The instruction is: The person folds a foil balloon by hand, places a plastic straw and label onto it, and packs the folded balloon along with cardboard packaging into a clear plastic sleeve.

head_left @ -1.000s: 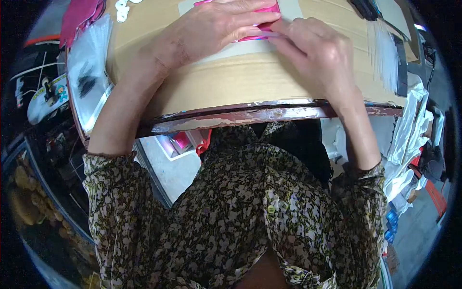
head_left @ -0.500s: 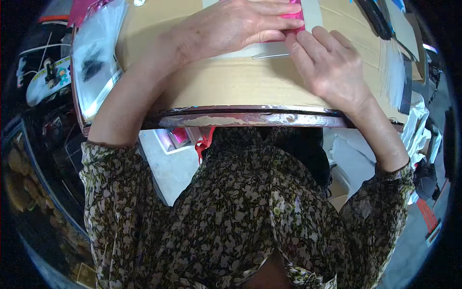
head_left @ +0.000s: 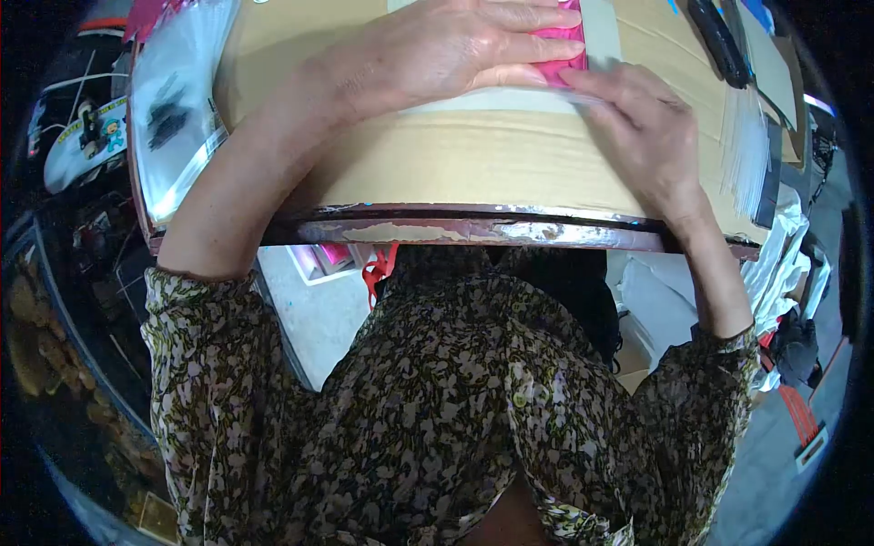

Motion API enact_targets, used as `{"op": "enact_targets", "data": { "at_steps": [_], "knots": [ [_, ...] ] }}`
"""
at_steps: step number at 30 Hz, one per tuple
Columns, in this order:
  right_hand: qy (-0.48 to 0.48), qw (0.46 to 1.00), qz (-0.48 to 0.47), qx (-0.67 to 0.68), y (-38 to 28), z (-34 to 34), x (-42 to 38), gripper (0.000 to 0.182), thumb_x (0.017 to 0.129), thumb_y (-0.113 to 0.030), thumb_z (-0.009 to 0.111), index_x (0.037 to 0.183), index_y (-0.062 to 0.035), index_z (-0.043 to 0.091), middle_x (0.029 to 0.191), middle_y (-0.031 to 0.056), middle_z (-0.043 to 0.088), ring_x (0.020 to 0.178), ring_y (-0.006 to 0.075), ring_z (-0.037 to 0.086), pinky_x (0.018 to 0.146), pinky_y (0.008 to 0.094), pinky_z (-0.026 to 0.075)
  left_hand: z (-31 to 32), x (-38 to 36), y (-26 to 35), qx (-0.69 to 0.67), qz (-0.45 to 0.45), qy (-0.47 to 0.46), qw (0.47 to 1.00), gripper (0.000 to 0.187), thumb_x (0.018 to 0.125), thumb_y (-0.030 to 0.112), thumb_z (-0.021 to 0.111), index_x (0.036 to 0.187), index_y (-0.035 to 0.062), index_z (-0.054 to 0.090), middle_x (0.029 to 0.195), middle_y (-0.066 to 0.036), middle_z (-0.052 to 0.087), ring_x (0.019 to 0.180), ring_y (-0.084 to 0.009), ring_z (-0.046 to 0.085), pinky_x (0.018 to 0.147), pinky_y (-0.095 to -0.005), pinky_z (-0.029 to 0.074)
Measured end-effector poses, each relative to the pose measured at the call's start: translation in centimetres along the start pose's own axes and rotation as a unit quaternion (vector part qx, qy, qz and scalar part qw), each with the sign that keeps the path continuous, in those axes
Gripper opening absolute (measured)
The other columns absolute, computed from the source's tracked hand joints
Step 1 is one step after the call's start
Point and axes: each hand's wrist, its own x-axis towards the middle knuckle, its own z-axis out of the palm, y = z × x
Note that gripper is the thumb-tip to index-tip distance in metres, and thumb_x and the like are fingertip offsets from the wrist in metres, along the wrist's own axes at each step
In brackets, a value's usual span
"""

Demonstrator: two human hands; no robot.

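Note:
A bright pink, glossy flat piece (head_left: 566, 64) lies on the cardboard-covered tabletop, near the top of the view. My left hand (head_left: 464, 50) rests flat across it with the fingers stretched out and spread, covering most of it. My right hand (head_left: 646, 123) is at the pink piece's near right corner, thumb and index finger pinched together. A thin, clear plastic film (head_left: 587, 98) shows by those fingertips; exactly how they grip it is partly hidden. A pale strip (head_left: 492, 100) runs under the pink piece and my left hand.
Clear plastic bags (head_left: 177, 100) lie at the table's left side. A black-handled tool (head_left: 717, 41) and a stack of clear sleeves (head_left: 748, 150) are at the right. The worn table edge (head_left: 455, 232) faces me. Below it stands a white tray (head_left: 314, 264) with pink items.
My right hand has shifted slightly right, its curled fingers now a pinch at the corner. The lifted shiny film edge near it no longer stands out. My left hand stays flat on the pink piece.

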Motion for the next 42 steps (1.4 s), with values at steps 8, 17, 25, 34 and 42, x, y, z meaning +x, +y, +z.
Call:
{"op": "enact_targets", "data": {
  "at_steps": [8,17,25,34,42],
  "knots": [
    [-0.034,0.985,-0.105,-0.130,0.6,-1.3,-0.5,0.031,0.078,-0.006,0.080,0.109,-0.0096,0.080,0.081,0.0031,0.066,0.074,0.0198,0.064,0.070,0.0345,0.056,-0.8,0.0,0.7,-0.014,-0.041,-0.040,0.998,0.051,0.105,0.032,0.056,0.150,0.0079,0.053,0.163,-0.015,0.041,0.150,-0.0339,0.038,0.124,-0.0435,0.032],
    [-0.135,0.964,-0.151,-0.170,-0.6,-3.4,-0.2,0.044,0.074,-0.014,0.080,0.118,-0.0079,0.076,0.094,-0.0020,0.066,0.087,0.0132,0.065,0.070,0.0317,0.057,1.3,-0.8,0.7,-0.003,-0.049,0.024,0.998,0.053,0.097,0.027,0.065,0.149,0.0201,0.057,0.160,-0.004,0.047,0.146,-0.0288,0.046,0.121,-0.0422,0.042],
    [-0.082,0.978,-0.095,-0.166,-1.8,-2.6,-0.6,0.051,0.075,-0.011,0.078,0.126,-0.0122,0.074,0.090,0.0010,0.065,0.080,0.0161,0.067,0.066,0.0319,0.060,0.7,-0.8,2.3,0.022,-0.043,0.028,0.998,0.058,0.093,0.028,0.069,0.149,0.0171,0.056,0.160,-0.001,0.047,0.147,-0.0263,0.045,0.121,-0.0422,0.043],
    [-0.047,0.977,0.136,0.157,1.2,-2.7,3.3,0.034,0.091,-0.003,0.073,0.124,-0.0039,0.073,0.089,0.0110,0.066,0.076,0.0198,0.064,0.068,0.0319,0.054,0.9,-0.5,3.5,0.030,-0.085,0.005,0.996,0.056,0.093,0.028,0.070,0.147,0.0174,0.058,0.158,-0.002,0.049,0.145,-0.0234,0.047,0.114,-0.0396,0.050],
    [-0.185,0.899,0.247,0.312,1.9,-3.2,7.6,0.020,0.092,0.001,0.071,0.112,0.0028,0.074,0.089,0.0058,0.068,0.078,0.0147,0.062,0.073,0.0286,0.052,-0.8,-1.0,5.8,0.019,-0.096,0.007,0.995,0.051,0.095,0.026,0.064,0.146,0.0259,0.060,0.157,-0.001,0.049,0.146,-0.0238,0.046,0.112,-0.0380,0.052]
  ]
}}
